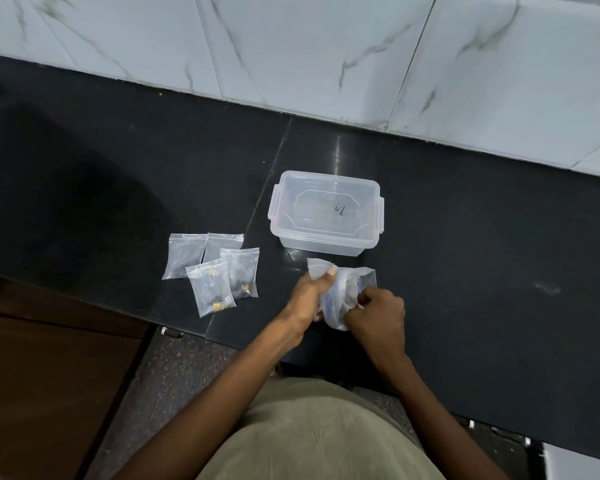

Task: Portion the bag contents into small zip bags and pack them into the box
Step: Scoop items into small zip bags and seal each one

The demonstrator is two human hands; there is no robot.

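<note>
Both hands — left hand (310, 292), right hand (378, 311) — grip the limp, crinkly bag (340, 296); its mouth, apparently beyond the left grip, offers the surest hold.

— What can't you make out?
— My left hand (314, 293) and right hand (378, 311) cover much of the crumpled bag (340, 292); its contents stay hidden from me.
— And the small zip bags (211, 270)?
— Their pieces are too small to identify.
</note>
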